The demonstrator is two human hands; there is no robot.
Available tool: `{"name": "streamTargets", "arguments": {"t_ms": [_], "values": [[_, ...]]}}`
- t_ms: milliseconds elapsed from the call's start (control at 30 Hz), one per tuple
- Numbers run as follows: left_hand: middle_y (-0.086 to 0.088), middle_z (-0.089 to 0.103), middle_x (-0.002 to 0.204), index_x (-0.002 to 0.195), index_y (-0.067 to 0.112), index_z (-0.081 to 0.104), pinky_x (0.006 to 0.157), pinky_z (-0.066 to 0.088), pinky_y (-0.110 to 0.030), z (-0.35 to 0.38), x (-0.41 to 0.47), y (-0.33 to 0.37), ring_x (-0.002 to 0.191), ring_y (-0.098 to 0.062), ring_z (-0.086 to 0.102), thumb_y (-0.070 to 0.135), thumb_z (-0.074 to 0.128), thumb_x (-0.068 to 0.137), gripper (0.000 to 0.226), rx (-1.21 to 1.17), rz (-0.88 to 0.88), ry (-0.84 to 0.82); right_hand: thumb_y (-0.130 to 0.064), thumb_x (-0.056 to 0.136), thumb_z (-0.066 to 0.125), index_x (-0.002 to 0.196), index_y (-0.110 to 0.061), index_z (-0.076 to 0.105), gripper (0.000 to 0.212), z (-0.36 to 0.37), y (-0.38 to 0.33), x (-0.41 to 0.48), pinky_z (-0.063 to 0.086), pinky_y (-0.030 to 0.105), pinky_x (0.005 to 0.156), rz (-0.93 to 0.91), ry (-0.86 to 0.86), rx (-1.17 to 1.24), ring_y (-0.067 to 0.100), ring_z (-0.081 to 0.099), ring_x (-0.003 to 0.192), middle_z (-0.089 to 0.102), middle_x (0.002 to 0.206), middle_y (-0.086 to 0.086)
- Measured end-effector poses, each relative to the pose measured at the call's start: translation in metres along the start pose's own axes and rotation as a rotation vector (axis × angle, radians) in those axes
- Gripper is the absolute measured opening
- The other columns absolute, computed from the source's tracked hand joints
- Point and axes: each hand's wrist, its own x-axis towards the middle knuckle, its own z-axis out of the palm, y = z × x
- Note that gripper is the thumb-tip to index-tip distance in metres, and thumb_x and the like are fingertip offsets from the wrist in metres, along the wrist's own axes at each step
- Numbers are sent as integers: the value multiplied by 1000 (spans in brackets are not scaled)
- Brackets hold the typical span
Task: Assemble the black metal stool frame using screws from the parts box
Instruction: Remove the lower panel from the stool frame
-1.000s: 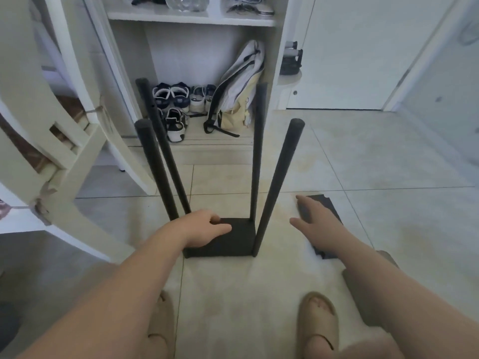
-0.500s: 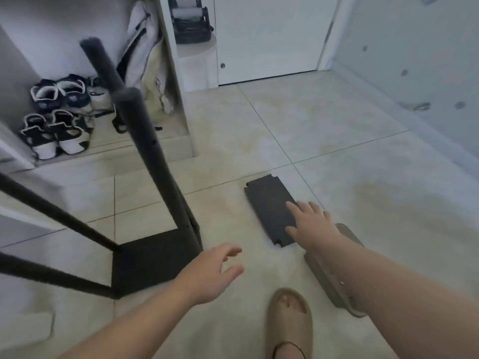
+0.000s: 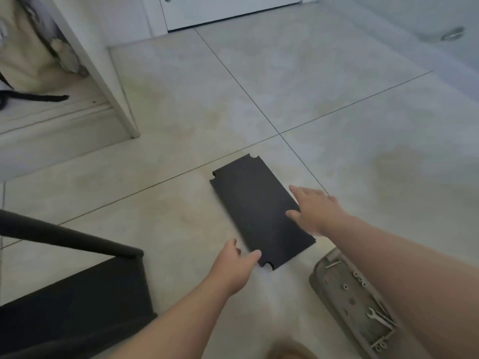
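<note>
While the black panel (image 3: pixel 259 216) lies flat on the tiled floor (image 3: pixel 181 99), it is reached by both hands. The right hand (image 3: pixel 316 211) is laid on the panel's right edge with the fingers straight and spread; nothing is grasped by it. The left hand (image 3: pixel 233 270) is held at the near left corner, the fingertips just touching the edge beside a round notch, and the fingers are relaxed, not closed round anything. The stool frame (image 3: pixel 77 307) is seen at the lower left, standing on the floor with one leg (image 3: pixel 64 237) crossing the view, well apart from both hands. The parts box (image 3: pixel 315 278) is placed just beside the panel's near right corner, partly hidden under the right forearm; a wrench (image 3: pixel 377 317) and small nuts (image 3: pixel 359 277) are seen in it.

Compared with half a second ago, the left hand has been moved from the air near the frame to the panel's corner, and the right hand has been shifted from the near end to the right edge. The view has been turned to the right, so less of the frame and more of the box is shown.
</note>
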Motion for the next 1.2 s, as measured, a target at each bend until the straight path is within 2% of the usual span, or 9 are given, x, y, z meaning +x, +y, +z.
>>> {"name": "streamTargets", "arguments": {"t_ms": [100,167,367,533,667,800,900,1033,1200], "values": [[3,67,119,132,7,53,73,45,-8,10,20,-3,109,-14,64,19,65,95,41,-89,32,10,-44,103,48,153,-25,25,58,11,0,18,42,40,93,44,-74,152,32,53,124,54,141,6],[1,71,112,120,8,60,61,45,-6,13,27,-3,95,-11,67,13,64,94,27,-138,49,40,-41,102,51,154,-23,27,61,16,-2,22,42,36,87,81,-102,280,32,56,119,56,138,10],[3,69,108,118,14,57,84,51,-31,5,27,5,99,-18,66,18,69,92,30,-247,41,223,-40,97,55,150,-21,37,59,10,-13,18,43,31,71,110,-37,512,25,51,97,58,131,8],[0,70,98,125,13,56,77,55,-32,-31,-3,20,83,-14,68,15,72,90,38,-262,102,244,-36,97,59,154,-16,35,66,-24,-25,-12,46,36,91,122,65,740,26,59,111,61,131,4],[4,70,91,126,17,55,56,46,-15,-58,-59,50,58,-1,63,14,70,90,38,-209,213,254,-33,98,61,153,-15,37,63,-73,-25,-66,46,38,96,100,115,916,25,61,111,62,124,2],[9,65,88,122,19,60,64,48,-24,-77,-140,99,71,-12,63,13,69,89,34,-118,355,263,-26,98,63,151,-11,41,59,-134,-17,-146,52,42,96,94,203,1086,25,64,110,62,129,7],[8,67,93,123,24,59,81,56,-38,-92,-216,135,85,-19,68,12,67,89,37,-70,469,271,-22,99,59,130,-14,63,33,-176,-13,-217,59,29,72,56,248,1184,20,71,99,72,113,-1],[2,69,101,131,23,59,85,56,-40,-111,-318,168,92,-23,70,12,64,91,42,-9,649,308,-25,101,58,110,-19,68,14,-230,-16,-314,58,35,72,-32,362,1257,23,69,88,70,105,4],[7,68,92,123,26,61,64,47,-22,-137,-442,176,78,-13,67,9,62,92,36,-1,818,400,-25,102,58,108,-17,64,12,-280,-39,-419,57,26,54,-173,458,1304,14,73,70,69,98,2]]}}
